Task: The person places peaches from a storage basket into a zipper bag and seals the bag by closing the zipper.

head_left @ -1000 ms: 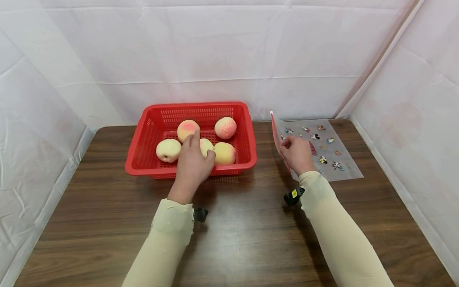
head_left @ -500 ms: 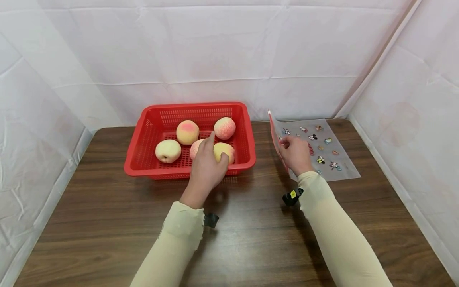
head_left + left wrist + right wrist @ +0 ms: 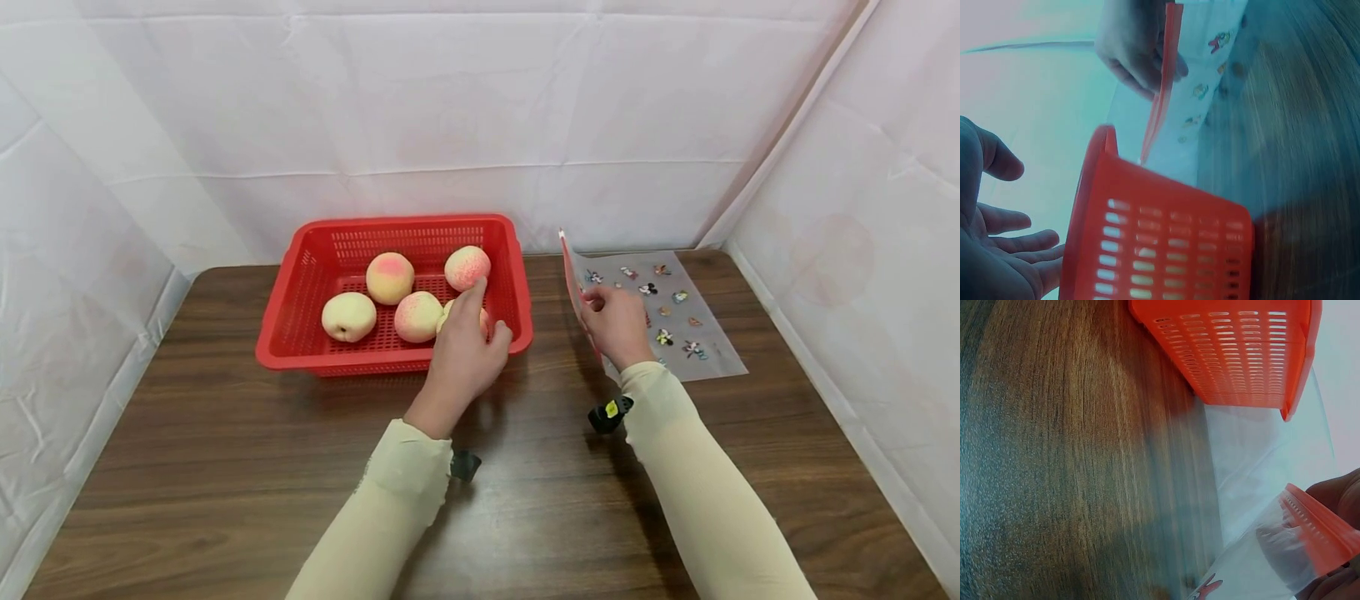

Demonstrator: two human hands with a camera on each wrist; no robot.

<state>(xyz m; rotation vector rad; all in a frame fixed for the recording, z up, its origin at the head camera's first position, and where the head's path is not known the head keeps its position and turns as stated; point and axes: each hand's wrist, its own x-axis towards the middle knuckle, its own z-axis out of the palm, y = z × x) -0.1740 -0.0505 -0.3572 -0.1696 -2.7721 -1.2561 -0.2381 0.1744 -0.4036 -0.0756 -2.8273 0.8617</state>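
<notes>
My left hand (image 3: 467,350) hangs over the front right part of a red plastic basket (image 3: 279,321), fingers spread and holding nothing. Beneath it a yellow and pink peach is mostly hidden by the fingers. Beside that lies a pink-speckled peach (image 3: 417,317). A pinkish peach (image 3: 467,267) sits just beyond the fingertips. In the left wrist view the left hand (image 3: 1013,240) is by the basket's rim, fingers loosely extended. My right hand (image 3: 617,323) pinches the red zip edge (image 3: 1316,528) of a clear zip bag (image 3: 708,325) printed with small cartoon figures, lifting that edge up from the table.
Farther left in the basket are a peach with a pink top (image 3: 390,277) and a pale yellow one (image 3: 349,317). The brown wooden table (image 3: 225,467) bears basket and bag. White cloth walls (image 3: 465,100) enclose it at the back and sides.
My left hand has moved rightward over the basket, from the middle to its right side, uncovering the speckled peach. The right hand keeps its hold on the bag's edge.
</notes>
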